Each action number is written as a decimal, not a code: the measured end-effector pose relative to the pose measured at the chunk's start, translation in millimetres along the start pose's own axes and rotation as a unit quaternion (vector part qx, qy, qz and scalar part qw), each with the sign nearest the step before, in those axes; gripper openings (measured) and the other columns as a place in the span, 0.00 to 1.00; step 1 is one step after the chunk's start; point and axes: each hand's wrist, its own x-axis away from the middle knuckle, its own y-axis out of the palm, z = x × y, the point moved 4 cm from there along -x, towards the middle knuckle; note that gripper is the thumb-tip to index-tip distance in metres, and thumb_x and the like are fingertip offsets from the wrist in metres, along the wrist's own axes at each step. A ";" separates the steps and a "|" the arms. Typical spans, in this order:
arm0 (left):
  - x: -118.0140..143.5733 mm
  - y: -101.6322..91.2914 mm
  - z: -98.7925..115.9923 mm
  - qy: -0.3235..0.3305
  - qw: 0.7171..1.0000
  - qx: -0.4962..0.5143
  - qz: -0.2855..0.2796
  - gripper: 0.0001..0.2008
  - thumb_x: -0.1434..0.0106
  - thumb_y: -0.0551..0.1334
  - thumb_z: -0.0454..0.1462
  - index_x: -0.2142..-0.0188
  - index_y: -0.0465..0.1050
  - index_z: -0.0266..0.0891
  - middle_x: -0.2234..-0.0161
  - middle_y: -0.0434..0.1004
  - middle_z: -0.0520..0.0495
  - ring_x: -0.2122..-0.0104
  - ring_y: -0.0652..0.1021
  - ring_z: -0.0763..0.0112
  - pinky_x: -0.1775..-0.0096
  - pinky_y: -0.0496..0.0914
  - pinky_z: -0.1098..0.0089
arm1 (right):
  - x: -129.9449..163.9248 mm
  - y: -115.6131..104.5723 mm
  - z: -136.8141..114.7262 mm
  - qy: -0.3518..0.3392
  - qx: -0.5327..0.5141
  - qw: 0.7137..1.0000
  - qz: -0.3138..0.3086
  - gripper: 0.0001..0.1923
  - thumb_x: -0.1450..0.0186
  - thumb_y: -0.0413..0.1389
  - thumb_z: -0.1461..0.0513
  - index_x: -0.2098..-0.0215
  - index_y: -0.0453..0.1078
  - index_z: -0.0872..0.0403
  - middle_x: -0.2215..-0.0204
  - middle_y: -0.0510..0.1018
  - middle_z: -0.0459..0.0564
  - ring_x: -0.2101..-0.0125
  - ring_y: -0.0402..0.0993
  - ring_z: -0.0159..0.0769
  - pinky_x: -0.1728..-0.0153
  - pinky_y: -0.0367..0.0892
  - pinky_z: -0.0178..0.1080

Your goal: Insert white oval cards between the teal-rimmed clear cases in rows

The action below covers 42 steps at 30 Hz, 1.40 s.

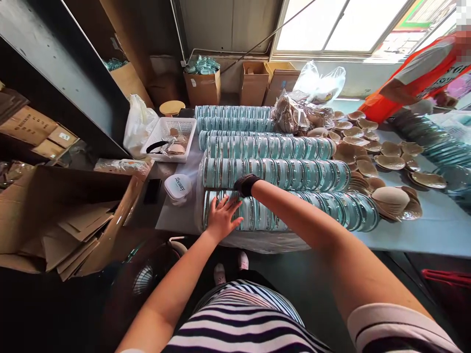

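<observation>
The front row of round teal packs (262, 215) runs sideways mid-frame, under the wide-spread left hand (222, 218); gloved right hand (246, 185), just above: can't tell its grip.

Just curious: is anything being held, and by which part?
The left hand lies spread on teal packs, holding nothing; for the right hand, I cannot tell.

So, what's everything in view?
Table: one, pale, centre
Packs: many, teal, rows on table
Cups: many, tan, table right
Basket: one, white, table left
Case: one, white, left of rows
Bags: several, whitish, around table
Boxes: several, brown, left and back
Window panes: several, bright, back
Fan: one, dark, lower left
Person: one, orange-clad, far right
Shoes: two, pinkish, below table
Shirt: one, striped, bottom
Left hand: one, bare, on front row
Right hand: one, black-covered, between rows
</observation>
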 end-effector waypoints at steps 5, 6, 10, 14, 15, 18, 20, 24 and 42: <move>-0.8 -1.6 0.2 0.001 1.000 0.020 0.006 0.26 0.34 0.55 0.51 0.39 0.62 0.52 0.39 0.66 0.50 0.37 0.62 0.56 0.36 0.45 0.44 | 51.0 17.5 -7.0 0.011 0.005 0.994 0.105 0.16 0.31 0.48 0.65 0.50 0.72 0.60 0.56 0.79 0.61 0.55 0.75 0.44 0.56 0.65 0.42; -0.9 -1.8 0.3 0.001 1.000 0.026 0.007 0.25 0.34 0.54 0.51 0.39 0.62 0.52 0.38 0.66 0.50 0.37 0.62 0.57 0.36 0.45 0.45 | 63.7 30.6 -11.0 0.020 -0.008 0.992 0.128 0.17 0.31 0.47 0.63 0.49 0.71 0.58 0.57 0.79 0.60 0.56 0.75 0.44 0.57 0.66 0.41; -0.9 -2.4 0.4 0.002 0.999 0.038 0.007 0.25 0.34 0.55 0.51 0.39 0.63 0.51 0.39 0.66 0.49 0.37 0.62 0.58 0.35 0.44 0.46 | 96.4 110.2 -41.4 0.075 -0.090 0.983 0.145 0.19 0.31 0.45 0.58 0.48 0.71 0.50 0.62 0.81 0.54 0.63 0.78 0.43 0.65 0.67 0.38; 0.5 -5.1 0.0 -0.005 0.999 0.036 -0.002 0.25 0.35 0.56 0.50 0.39 0.63 0.51 0.38 0.66 0.49 0.37 0.61 0.58 0.35 0.42 0.46 | 98.8 172.0 -72.5 0.087 -0.116 0.982 0.120 0.19 0.31 0.42 0.60 0.51 0.73 0.48 0.59 0.81 0.53 0.61 0.78 0.41 0.64 0.67 0.37; 0.7 -6.3 0.8 -0.007 0.999 0.034 -0.007 0.25 0.35 0.56 0.49 0.39 0.63 0.50 0.38 0.66 0.49 0.36 0.61 0.58 0.35 0.42 0.46 | 99.3 176.7 -73.6 0.087 -0.124 0.981 0.120 0.19 0.30 0.42 0.59 0.52 0.74 0.48 0.58 0.81 0.53 0.60 0.77 0.41 0.63 0.67 0.37; -1.3 -9.5 8.6 -0.012 1.000 0.021 -0.011 0.25 0.34 0.57 0.46 0.38 0.62 0.48 0.37 0.63 0.48 0.35 0.57 0.56 0.35 0.40 0.44 | 107.7 161.8 -52.4 0.084 -0.159 0.972 0.152 0.21 0.29 0.41 0.55 0.54 0.75 0.49 0.59 0.81 0.53 0.60 0.77 0.41 0.62 0.66 0.36; -6.1 -8.4 20.1 0.008 1.000 0.015 -0.012 0.26 0.34 0.56 0.44 0.37 0.60 0.47 0.35 0.60 0.48 0.33 0.54 0.56 0.35 0.38 0.44 | 115.0 132.3 -17.1 0.135 -0.160 0.958 0.196 0.23 0.28 0.39 0.53 0.53 0.75 0.49 0.60 0.81 0.54 0.61 0.77 0.40 0.62 0.67 0.37; -20.7 5.1 43.2 0.054 0.998 0.010 -0.040 0.30 0.34 0.55 0.47 0.34 0.55 0.44 0.34 0.57 0.47 0.33 0.53 0.57 0.35 0.40 0.45 | 95.3 69.0 47.2 0.183 -0.083 0.971 0.128 0.20 0.30 0.44 0.58 0.51 0.74 0.56 0.55 0.78 0.62 0.55 0.76 0.46 0.59 0.68 0.40; -25.0 15.7 46.4 0.040 0.998 -0.006 -0.049 0.31 0.37 0.57 0.48 0.36 0.58 0.45 0.36 0.62 0.45 0.35 0.58 0.56 0.35 0.46 0.48 | 123.3 185.1 -22.7 0.125 -0.146 0.976 0.102 0.21 0.31 0.41 0.58 0.49 0.71 0.46 0.57 0.81 0.53 0.58 0.78 0.45 0.61 0.69 0.41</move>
